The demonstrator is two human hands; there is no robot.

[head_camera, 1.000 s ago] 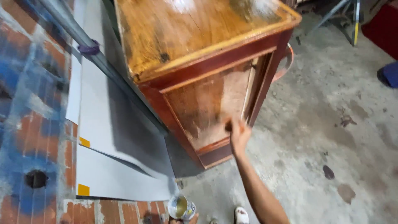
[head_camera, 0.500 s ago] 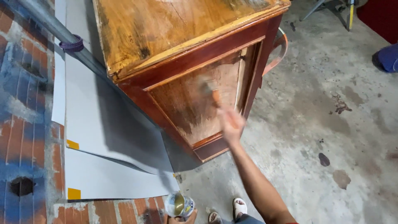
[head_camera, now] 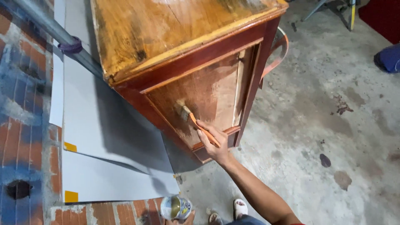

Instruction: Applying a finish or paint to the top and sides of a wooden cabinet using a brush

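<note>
Metal, open-topped, a can (head_camera: 176,207) sits at six o'clock at the bottom edge, held from below by the left hand (head_camera: 183,218), of which only a few fingertips show, curled round the can's base. Just right of it are two sandalled feet (head_camera: 233,212) on the concrete floor (head_camera: 333,125). From five o'clock the bare right arm reaches up toward the centre, where the right hand (head_camera: 214,143) is closed tight on the orange handle of a brush (head_camera: 196,123). The brush slants up to eleven o'clock from the hand, and its bristles press against the lower left of the side panel of a wooden cabinet (head_camera: 183,37). That panel is darker and glossier around the bristles, paler and worn toward its right edge. The cabinet fills the upper centre, its top yellow-brown and blotchy, its frame red-brown. At nine o'clock, grey sheets (head_camera: 104,137) with yellow corner marks lie against a brick wall (head_camera: 21,104) smeared blue. A grey pipe (head_camera: 50,29) crosses at eleven o'clock. Behind the cabinet at one o'clock an orange hoop (head_camera: 283,46) shows; a blue thing (head_camera: 389,58) lies at three o'clock.
</note>
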